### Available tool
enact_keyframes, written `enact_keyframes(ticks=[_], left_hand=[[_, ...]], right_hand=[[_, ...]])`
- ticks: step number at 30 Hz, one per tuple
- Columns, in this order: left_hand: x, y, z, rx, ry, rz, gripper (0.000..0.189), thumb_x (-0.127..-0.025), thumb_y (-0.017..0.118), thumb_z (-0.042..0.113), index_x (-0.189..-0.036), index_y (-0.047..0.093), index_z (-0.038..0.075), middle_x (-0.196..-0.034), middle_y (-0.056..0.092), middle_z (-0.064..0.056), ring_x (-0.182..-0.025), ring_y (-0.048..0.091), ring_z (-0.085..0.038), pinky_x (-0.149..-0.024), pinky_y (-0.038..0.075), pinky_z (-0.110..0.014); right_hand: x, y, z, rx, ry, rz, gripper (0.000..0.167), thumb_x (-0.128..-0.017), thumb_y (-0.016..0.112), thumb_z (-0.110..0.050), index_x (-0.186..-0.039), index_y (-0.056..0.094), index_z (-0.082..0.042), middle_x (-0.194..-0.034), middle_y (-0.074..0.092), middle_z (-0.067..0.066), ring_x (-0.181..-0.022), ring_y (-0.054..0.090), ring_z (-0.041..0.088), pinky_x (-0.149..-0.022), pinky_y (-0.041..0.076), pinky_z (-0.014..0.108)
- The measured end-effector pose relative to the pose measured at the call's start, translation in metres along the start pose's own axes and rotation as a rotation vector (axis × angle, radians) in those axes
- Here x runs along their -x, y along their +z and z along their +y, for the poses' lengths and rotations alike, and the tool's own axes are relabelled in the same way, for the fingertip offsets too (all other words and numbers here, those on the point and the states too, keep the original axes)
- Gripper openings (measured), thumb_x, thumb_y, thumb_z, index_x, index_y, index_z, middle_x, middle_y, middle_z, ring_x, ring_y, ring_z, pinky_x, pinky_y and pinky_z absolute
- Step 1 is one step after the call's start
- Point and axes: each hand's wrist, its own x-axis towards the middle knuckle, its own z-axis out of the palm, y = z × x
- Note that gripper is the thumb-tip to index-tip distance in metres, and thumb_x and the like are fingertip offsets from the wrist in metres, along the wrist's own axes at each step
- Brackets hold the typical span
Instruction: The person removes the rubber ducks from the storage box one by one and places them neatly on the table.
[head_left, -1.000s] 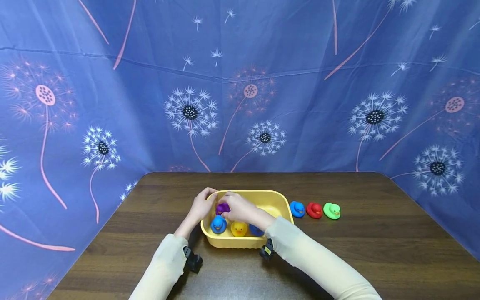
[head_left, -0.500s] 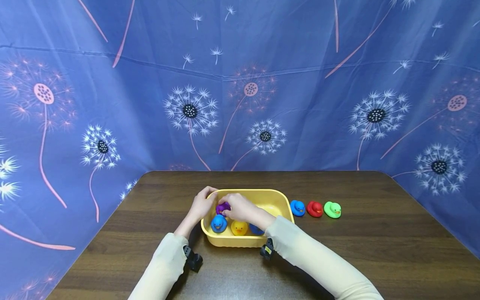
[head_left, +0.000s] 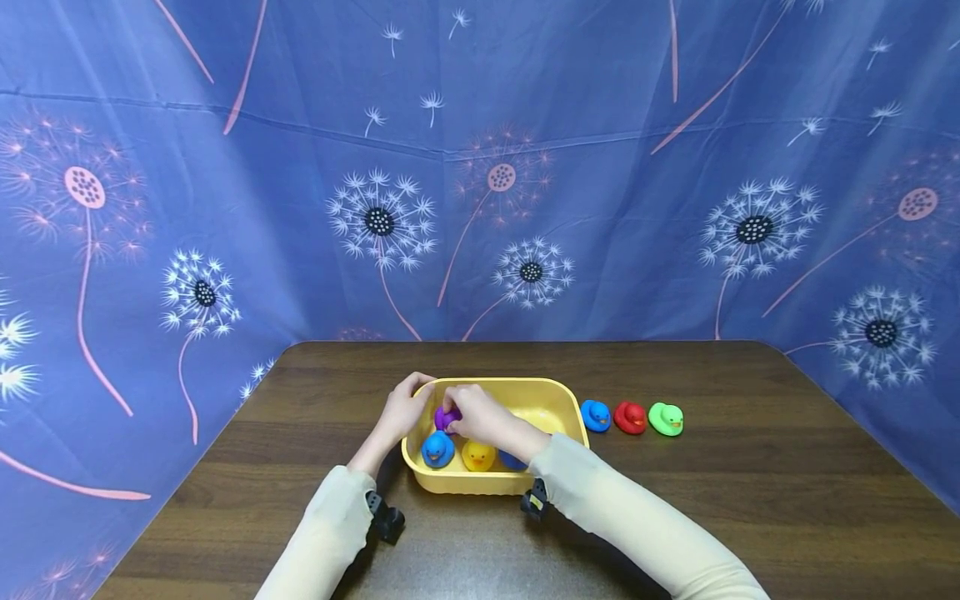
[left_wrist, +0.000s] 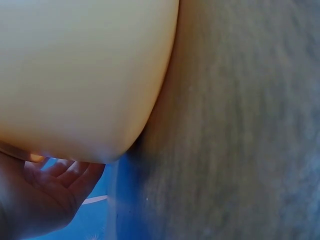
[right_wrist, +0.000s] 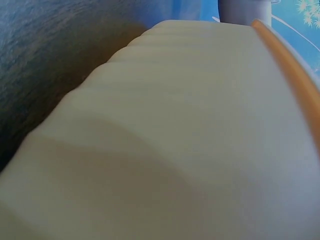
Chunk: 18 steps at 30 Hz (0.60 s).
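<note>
My right hand (head_left: 483,415) reaches into a yellow plastic tub (head_left: 551,400) and pinches a purple rubber duck (head_left: 447,419) near the back left corner. Fingers and thumb cover part of that duck. The left hand (head_left: 400,414) holds the tub's left end at the rim; in the left wrist view its fingers (left_wrist: 82,180) curl against the outer wall. Along the tub's front stand a blue duck (head_left: 437,450), a yellow duck (head_left: 478,456) and a darker blue duck (head_left: 512,460), the last partly hidden by the right wrist. The right wrist view shows mostly tub wall (right_wrist: 190,125).
Right of the tub, a blue duck (head_left: 596,416), a red duck (head_left: 630,417) and a green duck (head_left: 666,419) stand in a row on the brown wooden table (head_left: 750,500). A blue dandelion-print cloth (head_left: 630,250) hangs behind the table.
The purple duck has turned and shifted slightly right in the right hand's fingers. The left hand, the tub and the other ducks have stayed put.
</note>
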Motion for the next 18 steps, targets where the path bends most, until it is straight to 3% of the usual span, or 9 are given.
enact_keyframes(ticks=[8, 18], left_hand=[[0.0000, 0.0000, 0.0004, -0.001, 0.001, 0.008, 0.017, -0.095, 0.053, 0.017, -0.103, 0.065, 0.007, -0.104, 0.068, -0.013, -0.090, 0.060, -0.024, -0.080, 0.046, -0.036], [0.0001, -0.0003, -0.0004, -0.002, 0.000, 0.004, 0.018, -0.095, 0.053, 0.017, -0.103, 0.064, 0.006, -0.104, 0.068, -0.012, -0.091, 0.060, -0.024, -0.081, 0.046, -0.036]], right_hand=[[0.0011, -0.0027, -0.0011, 0.050, 0.082, -0.023, 0.017, -0.078, 0.068, 0.003, -0.095, 0.069, 0.001, -0.093, 0.067, 0.013, -0.085, 0.061, 0.021, -0.078, 0.052, 0.032], [0.0029, -0.0014, -0.0002, 0.033, 0.094, -0.028, 0.024, -0.070, 0.078, -0.003, -0.091, 0.068, -0.003, -0.088, 0.062, 0.009, -0.080, 0.057, 0.019, -0.074, 0.051, 0.030]])
